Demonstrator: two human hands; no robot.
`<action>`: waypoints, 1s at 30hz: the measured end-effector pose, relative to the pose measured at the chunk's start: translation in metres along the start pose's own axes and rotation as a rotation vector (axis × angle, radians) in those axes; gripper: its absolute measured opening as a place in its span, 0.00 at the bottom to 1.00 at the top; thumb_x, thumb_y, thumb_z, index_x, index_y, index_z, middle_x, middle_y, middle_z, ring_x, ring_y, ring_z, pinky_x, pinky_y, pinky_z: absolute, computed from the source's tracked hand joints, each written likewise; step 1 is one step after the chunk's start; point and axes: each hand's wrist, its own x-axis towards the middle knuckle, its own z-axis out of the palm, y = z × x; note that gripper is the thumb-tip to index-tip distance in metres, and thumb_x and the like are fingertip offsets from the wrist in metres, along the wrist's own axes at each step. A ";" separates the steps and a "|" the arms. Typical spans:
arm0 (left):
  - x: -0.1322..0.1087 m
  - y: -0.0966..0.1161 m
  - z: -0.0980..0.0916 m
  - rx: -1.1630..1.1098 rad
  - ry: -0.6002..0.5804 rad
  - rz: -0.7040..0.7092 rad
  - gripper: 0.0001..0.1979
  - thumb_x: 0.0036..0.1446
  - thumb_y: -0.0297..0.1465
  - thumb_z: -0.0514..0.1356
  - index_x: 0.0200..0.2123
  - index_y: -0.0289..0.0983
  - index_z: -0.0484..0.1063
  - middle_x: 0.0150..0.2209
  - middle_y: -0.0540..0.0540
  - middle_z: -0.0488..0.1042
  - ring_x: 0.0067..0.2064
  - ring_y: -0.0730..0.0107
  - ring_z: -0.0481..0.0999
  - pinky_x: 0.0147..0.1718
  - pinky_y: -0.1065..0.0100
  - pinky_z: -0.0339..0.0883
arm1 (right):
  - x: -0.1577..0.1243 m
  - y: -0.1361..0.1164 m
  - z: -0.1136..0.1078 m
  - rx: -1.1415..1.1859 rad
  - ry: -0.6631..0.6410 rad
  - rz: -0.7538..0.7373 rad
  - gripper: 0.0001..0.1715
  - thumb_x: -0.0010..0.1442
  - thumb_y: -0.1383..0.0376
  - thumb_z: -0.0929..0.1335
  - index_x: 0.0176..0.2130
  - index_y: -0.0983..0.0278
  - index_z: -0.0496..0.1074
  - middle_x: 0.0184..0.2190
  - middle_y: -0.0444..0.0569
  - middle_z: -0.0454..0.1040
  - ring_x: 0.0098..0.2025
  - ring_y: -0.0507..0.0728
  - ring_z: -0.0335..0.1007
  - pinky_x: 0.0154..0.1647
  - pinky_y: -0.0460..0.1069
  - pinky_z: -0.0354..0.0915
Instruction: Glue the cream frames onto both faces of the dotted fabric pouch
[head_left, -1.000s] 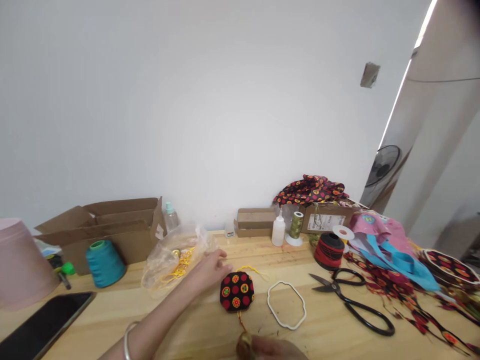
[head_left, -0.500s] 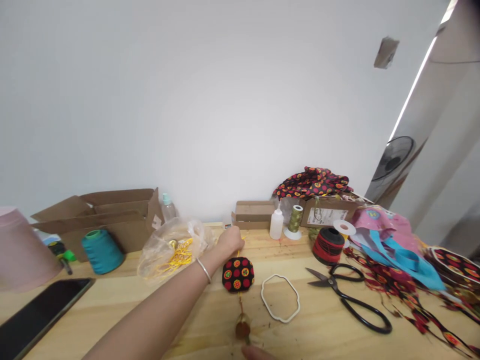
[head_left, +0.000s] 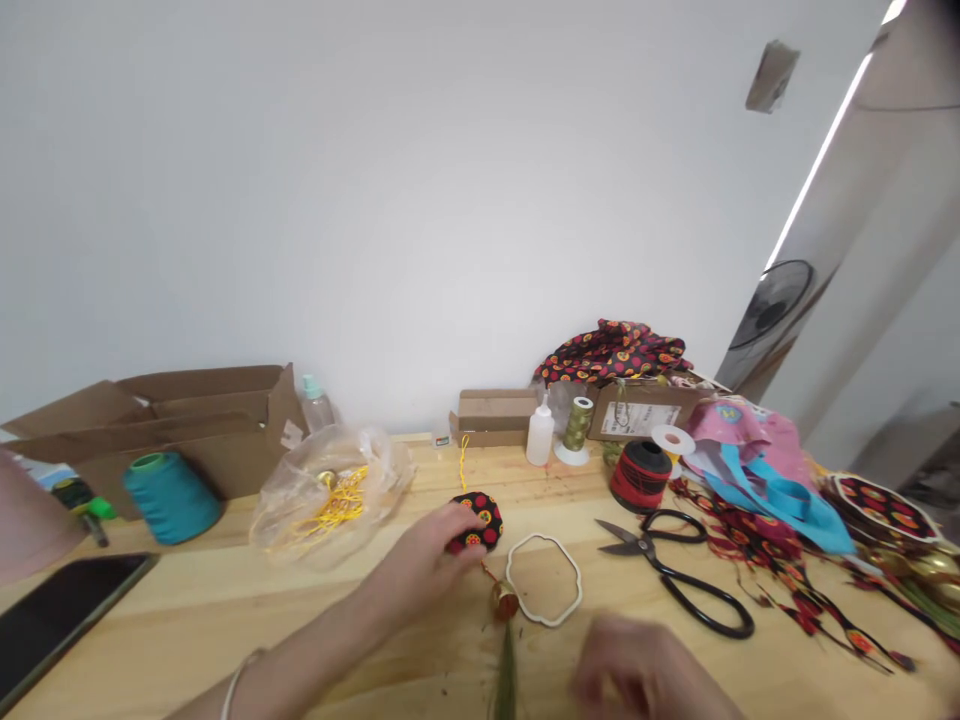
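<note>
So the pouch point(head_left: 489, 508) lay flat on the table point(head_left: 262, 615) right under the left hand point(head_left: 435, 550), which came in from the left and covered its left and lower-left part. Thumb and fingers were parted over it, but I couldn't tell if they actually pinched it or just rested there. Yellow cord point(head_left: 463, 462) ran off the top, gold bell point(head_left: 504, 600) and green tassel point(head_left: 506, 670) off the bottom. Right hand point(head_left: 637, 670) was a blur, fingers curled in, well apart from the pouch; couldn't tell if it held anything. White frame point(head_left: 553, 624) sat just beside the bell.
</note>
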 end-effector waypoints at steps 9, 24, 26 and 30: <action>-0.036 -0.002 0.020 -0.323 -0.007 0.236 0.14 0.53 0.35 0.55 0.44 0.48 0.72 0.47 0.46 0.72 0.49 0.59 0.69 0.49 0.66 0.60 | 0.047 0.023 -0.020 0.153 0.375 0.063 0.06 0.39 0.73 0.72 0.18 0.62 0.73 0.23 0.43 0.70 0.27 0.51 0.62 0.28 0.46 0.54; -0.027 -0.027 0.018 -1.288 0.243 -0.350 0.24 0.41 0.50 0.60 0.32 0.35 0.74 0.25 0.48 0.74 0.27 0.70 0.72 0.30 0.69 0.67 | 0.143 -0.019 0.018 1.357 0.346 0.044 0.17 0.44 0.56 0.73 0.25 0.67 0.69 0.20 0.41 0.67 0.20 0.43 0.61 0.24 0.39 0.60; -0.027 -0.029 0.017 -1.286 0.242 -0.387 0.22 0.39 0.50 0.61 0.25 0.35 0.73 0.22 0.49 0.73 0.24 0.71 0.70 0.27 0.70 0.66 | 0.141 -0.015 0.020 1.400 0.333 0.043 0.15 0.46 0.58 0.72 0.28 0.67 0.71 0.20 0.42 0.69 0.20 0.44 0.63 0.23 0.40 0.60; -0.026 -0.034 0.013 -1.004 0.222 -0.337 0.21 0.44 0.49 0.58 0.18 0.35 0.70 0.17 0.51 0.69 0.22 0.72 0.67 0.24 0.72 0.62 | 0.137 -0.009 0.016 1.222 0.382 0.082 0.16 0.47 0.58 0.71 0.31 0.69 0.74 0.21 0.45 0.72 0.17 0.44 0.61 0.18 0.39 0.56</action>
